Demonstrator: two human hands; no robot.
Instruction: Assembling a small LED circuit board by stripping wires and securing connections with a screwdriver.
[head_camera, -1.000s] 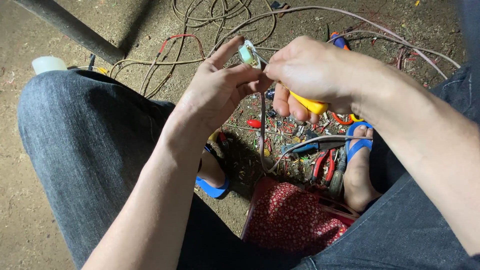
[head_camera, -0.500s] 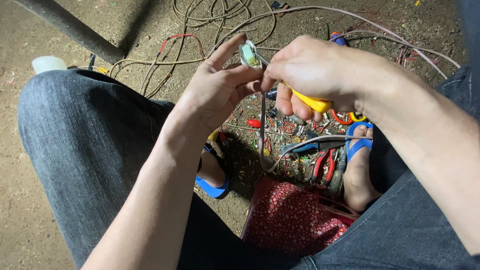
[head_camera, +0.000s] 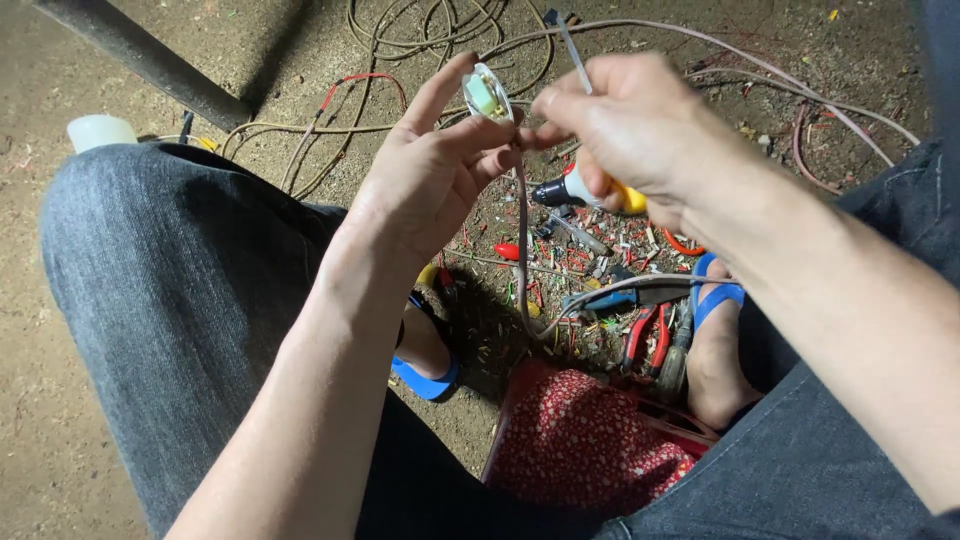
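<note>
Plug casing (head_camera: 486, 94), small and white with a green insert, sits pinched in the fingers (head_camera: 470, 135) of your left hand (head_camera: 425, 180), its pale cable (head_camera: 522, 250) hanging toward the red patterned stool (head_camera: 580, 450) near you. Your right hand (head_camera: 630, 130) clenches a yellow-handled screwdriver (head_camera: 585, 190) just right of it. Farther off, loose wires (head_camera: 400, 40) lie on the dirt floor (head_camera: 250, 40).

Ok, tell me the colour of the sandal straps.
Blue sandal straps, seen in the head view.
</note>
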